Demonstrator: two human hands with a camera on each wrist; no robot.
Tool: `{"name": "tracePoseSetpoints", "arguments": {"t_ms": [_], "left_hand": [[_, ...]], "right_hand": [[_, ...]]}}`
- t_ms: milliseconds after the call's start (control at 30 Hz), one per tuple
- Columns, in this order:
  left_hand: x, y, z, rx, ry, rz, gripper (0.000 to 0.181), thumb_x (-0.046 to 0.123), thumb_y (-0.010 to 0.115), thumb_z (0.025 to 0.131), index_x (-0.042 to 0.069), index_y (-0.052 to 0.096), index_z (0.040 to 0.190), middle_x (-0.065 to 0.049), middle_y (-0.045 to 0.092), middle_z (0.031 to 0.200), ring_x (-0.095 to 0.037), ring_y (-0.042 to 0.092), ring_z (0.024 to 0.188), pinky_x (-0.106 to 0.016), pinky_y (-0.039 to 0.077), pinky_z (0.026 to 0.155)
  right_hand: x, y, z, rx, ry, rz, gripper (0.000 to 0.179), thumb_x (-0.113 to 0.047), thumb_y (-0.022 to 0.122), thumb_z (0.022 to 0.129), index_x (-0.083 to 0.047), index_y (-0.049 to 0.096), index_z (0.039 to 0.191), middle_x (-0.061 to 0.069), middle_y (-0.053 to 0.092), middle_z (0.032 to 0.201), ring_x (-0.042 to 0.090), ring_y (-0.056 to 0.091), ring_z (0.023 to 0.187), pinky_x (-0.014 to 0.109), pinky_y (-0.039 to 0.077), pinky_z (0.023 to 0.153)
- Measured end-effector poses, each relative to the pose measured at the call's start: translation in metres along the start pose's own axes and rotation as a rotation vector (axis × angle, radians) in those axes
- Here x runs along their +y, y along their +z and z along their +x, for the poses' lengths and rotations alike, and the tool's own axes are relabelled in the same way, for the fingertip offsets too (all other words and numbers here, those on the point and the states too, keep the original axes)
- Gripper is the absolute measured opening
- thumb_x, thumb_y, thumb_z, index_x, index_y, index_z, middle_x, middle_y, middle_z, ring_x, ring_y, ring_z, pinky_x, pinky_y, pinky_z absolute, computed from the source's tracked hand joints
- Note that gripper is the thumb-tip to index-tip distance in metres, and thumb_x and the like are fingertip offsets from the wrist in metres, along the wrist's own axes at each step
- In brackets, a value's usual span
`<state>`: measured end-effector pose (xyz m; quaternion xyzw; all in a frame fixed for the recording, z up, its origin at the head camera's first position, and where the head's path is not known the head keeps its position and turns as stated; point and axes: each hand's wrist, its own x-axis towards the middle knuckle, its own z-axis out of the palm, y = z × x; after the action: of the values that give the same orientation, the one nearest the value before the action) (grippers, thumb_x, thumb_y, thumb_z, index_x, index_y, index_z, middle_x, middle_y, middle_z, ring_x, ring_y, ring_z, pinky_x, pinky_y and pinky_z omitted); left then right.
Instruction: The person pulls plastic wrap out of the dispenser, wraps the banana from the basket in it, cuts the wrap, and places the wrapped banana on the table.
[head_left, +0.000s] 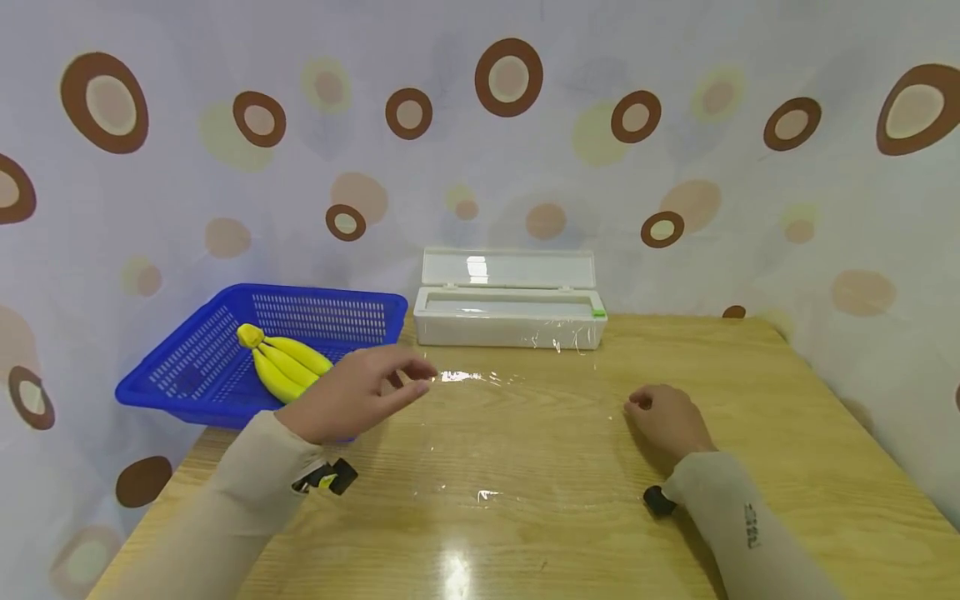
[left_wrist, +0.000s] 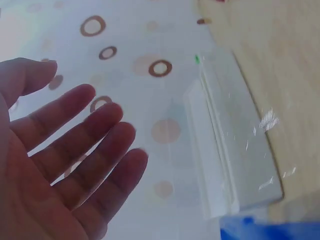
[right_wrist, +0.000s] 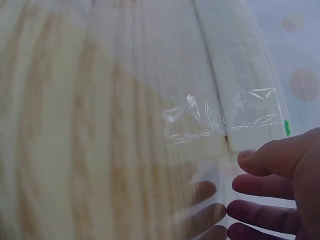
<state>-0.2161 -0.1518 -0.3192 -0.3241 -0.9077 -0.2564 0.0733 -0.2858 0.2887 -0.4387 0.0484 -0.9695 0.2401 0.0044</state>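
Observation:
A white cling film dispenser (head_left: 510, 329) stands at the back of the table with its lid (head_left: 517, 268) raised. Clear cling film (head_left: 486, 495) stretches from its front over the tabletop, showing by its glints and wrinkles. My left hand (head_left: 360, 390) hovers beside the film's left side, in front of the basket; its fingers are spread and hold nothing in the left wrist view. Near the film's right side, my right hand (head_left: 670, 421) is low over the table. In the right wrist view its fingers (right_wrist: 262, 215) are loosely extended with nothing between them; contact with the table is unclear.
A blue plastic basket (head_left: 322, 293) stands on the left of the wooden table (head_left: 750, 367). Inside lies a bunch of yellow bananas (head_left: 288, 362), partly hidden by my left hand. A patterned cloth (head_left: 585, 50) hangs behind the table. A green tab (head_left: 597, 313) marks the dispenser's right end.

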Motion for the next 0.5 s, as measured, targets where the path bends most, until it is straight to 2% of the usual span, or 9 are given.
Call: {"name": "tracePoseSetpoints", "arguments": {"t_ms": [67,133,300,500], "left_hand": [[-0.004,-0.008,0.004,0.025,0.002,0.043,0.028,0.031,0.060,0.101,0.019,0.066,0.126,0.002,0.070,0.119,-0.012,0.066,0.095,-0.033,0.057,0.085],[-0.010,-0.014,0.008,0.041,0.006,0.089,0.032,0.031,0.060,0.101,0.019,0.064,0.130,-0.001,0.068,0.126,-0.019,0.065,0.108,-0.042,0.055,0.096],[-0.023,-0.021,0.017,0.027,-0.027,0.137,0.038,0.031,0.061,0.100,0.018,0.060,0.136,-0.007,0.059,0.143,-0.032,0.049,0.139,-0.054,0.038,0.117],[-0.037,-0.026,0.024,0.012,-0.067,0.167,0.041,0.035,0.058,0.102,0.018,0.059,0.138,-0.011,0.052,0.150,-0.035,0.044,0.143,-0.057,0.035,0.118]], "right_hand": [[-0.001,-0.001,-0.002,0.005,-0.018,-0.029,0.038,-0.027,0.056,0.100,0.000,0.069,0.122,0.023,0.069,0.121,0.044,0.064,0.111,0.058,0.052,0.092],[-0.001,-0.003,-0.003,0.000,-0.034,-0.071,0.037,-0.027,0.056,0.100,0.000,0.070,0.122,0.024,0.068,0.121,0.046,0.061,0.112,0.060,0.050,0.093],[0.000,-0.003,-0.004,-0.015,-0.044,-0.146,0.035,-0.029,0.056,0.099,-0.004,0.072,0.120,0.026,0.064,0.123,0.050,0.055,0.113,0.066,0.045,0.094],[0.002,-0.001,-0.005,-0.010,-0.034,-0.178,0.034,-0.028,0.057,0.099,-0.006,0.072,0.120,0.029,0.061,0.124,0.052,0.054,0.111,0.067,0.045,0.091]]}}
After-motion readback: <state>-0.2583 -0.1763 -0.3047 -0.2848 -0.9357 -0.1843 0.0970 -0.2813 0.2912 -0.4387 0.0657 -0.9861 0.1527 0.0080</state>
